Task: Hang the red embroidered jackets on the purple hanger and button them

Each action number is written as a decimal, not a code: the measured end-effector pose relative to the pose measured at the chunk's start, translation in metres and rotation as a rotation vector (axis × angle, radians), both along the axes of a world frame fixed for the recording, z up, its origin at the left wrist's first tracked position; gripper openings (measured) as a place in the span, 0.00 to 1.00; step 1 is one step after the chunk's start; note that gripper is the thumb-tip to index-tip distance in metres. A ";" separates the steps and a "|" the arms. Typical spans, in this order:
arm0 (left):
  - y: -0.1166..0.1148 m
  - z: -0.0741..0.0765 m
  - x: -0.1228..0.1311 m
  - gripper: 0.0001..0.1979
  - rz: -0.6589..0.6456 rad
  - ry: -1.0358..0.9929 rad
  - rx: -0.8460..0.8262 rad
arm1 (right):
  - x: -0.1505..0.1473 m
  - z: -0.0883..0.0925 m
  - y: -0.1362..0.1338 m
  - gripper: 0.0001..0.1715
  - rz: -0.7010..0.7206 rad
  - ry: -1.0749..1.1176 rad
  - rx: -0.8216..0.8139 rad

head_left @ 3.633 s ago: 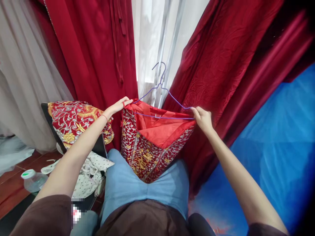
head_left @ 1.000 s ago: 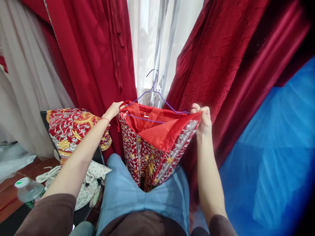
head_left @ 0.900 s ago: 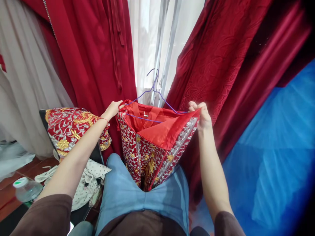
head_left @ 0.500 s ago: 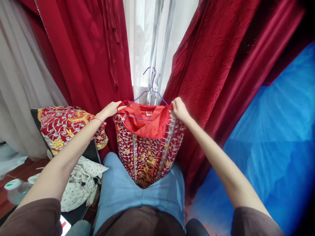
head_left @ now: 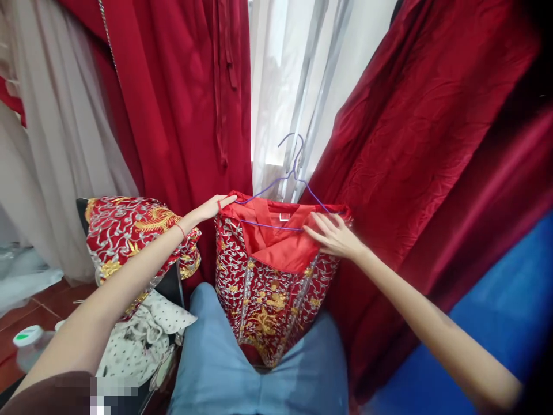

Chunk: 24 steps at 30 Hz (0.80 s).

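A red embroidered garment (head_left: 268, 294) with silver and gold patterning hangs in front of my legs, its smooth red lining folded out at the neck. Inside its neck sits a thin purple wire hanger (head_left: 298, 170), hook upward. My left hand (head_left: 213, 208) pinches the garment's left shoulder, with the hanger's left end close by. At the right shoulder, my right hand (head_left: 339, 237) lies over the lining and the hanger's right end, fingers stretched and apart. A small white label (head_left: 284, 217) shows at the neck.
On the left, another red embroidered cloth (head_left: 129, 236) is draped over a dark chair back. White polka-dot fabric (head_left: 138, 346) lies on the seat, beside a clear jar with a white-and-green lid (head_left: 29, 335). Red curtains (head_left: 185, 86) and white sheer fabric (head_left: 276, 75) hang ahead; blue fabric (head_left: 488, 323) is at right.
My right hand has loosened from the right shoulder edge and moved inward, its fingers now spread over the lining. My left hand keeps its hold. The view has shifted slightly.
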State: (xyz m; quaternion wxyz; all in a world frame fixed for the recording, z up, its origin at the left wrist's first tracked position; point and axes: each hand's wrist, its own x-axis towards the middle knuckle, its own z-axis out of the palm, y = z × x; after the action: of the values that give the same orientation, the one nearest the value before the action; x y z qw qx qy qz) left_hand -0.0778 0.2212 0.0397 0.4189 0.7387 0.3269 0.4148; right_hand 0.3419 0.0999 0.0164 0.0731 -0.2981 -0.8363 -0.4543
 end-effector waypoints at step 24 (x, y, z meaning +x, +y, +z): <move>0.004 0.031 0.028 0.35 0.254 0.134 0.355 | -0.134 0.080 0.095 0.13 0.246 0.275 -0.022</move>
State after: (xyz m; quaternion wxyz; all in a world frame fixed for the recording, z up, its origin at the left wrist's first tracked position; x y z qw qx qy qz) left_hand -0.0501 0.2252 0.0708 0.2044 0.7796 0.3662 0.4652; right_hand 0.2075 0.1947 0.0969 0.2386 -0.2537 -0.8536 -0.3875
